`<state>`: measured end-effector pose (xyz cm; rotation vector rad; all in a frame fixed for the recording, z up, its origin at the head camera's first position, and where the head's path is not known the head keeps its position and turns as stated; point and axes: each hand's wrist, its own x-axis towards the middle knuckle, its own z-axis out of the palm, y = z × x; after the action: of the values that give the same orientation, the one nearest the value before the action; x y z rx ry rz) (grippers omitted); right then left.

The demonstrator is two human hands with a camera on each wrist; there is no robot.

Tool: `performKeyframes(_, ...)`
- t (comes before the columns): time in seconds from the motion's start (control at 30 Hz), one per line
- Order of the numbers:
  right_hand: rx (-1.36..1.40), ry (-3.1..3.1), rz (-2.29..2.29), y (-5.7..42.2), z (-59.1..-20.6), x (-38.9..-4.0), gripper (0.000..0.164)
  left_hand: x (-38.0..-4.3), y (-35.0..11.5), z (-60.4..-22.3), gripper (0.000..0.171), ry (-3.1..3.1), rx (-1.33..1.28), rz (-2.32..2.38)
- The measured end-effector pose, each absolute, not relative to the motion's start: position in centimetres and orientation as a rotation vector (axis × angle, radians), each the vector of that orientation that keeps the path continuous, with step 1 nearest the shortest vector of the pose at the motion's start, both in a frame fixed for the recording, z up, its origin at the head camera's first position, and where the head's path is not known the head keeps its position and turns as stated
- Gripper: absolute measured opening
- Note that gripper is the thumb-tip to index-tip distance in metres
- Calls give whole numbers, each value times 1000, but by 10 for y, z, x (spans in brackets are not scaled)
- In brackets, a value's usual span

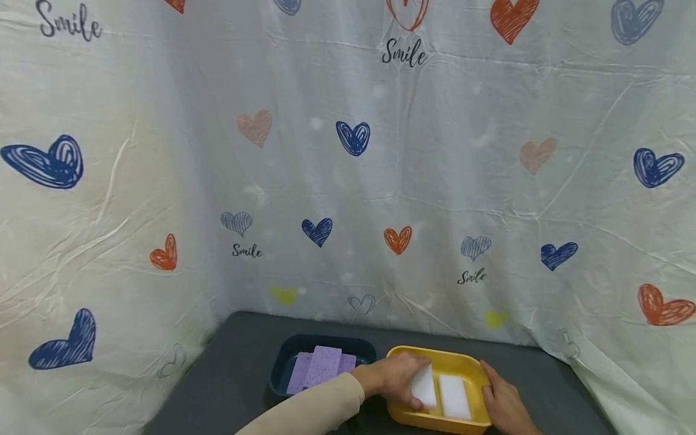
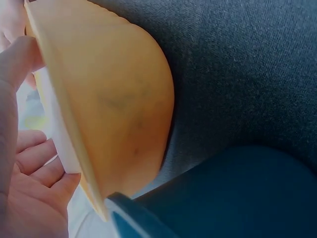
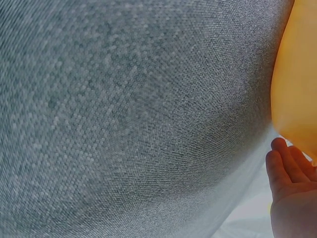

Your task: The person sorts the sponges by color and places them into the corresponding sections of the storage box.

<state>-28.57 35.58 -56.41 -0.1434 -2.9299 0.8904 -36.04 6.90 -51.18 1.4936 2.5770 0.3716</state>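
My left hand [image 1: 399,379] reaches into the yellow tub [image 1: 435,356] and holds a white rectangular sponge [image 1: 425,386] between thumb and fingers, standing near the tub's left end. In the left wrist view, the sponge's pale edge [image 2: 62,134] shows between the thumb and the curled fingers [image 2: 44,161]. A second white sponge [image 1: 454,396] lies beside it in the same tub. My right hand [image 1: 505,402] touches the tub's right end; in the right wrist view its fingers [image 3: 287,161] extend fairly straight along the outer wall.
Left of the yellow tub stands a dark blue tub [image 1: 280,356] with several speckled purple sponges [image 1: 323,365], partly hidden by my left sleeve [image 1: 315,405]. Both tubs sit on a dark grey cloth surface [image 1: 228,368]. A white curtain [image 1: 304,181] printed with hearts hangs behind and at the sides.
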Motion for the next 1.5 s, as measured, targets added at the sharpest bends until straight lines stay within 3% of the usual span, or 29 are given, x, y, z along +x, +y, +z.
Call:
performKeyframes(0.83,-129,-2922,891,358,-570,-289,57,-361,87,-534,69,2612,1461,161)
performKeyframes(1.23,-157,-2935,928,357,-568,-289,58,-389,103,-582,71,2664,1479,-14)
performKeyframes(1.5,-179,-2929,925,356,-568,-288,58,-359,93,-538,72,2676,1507,-46)
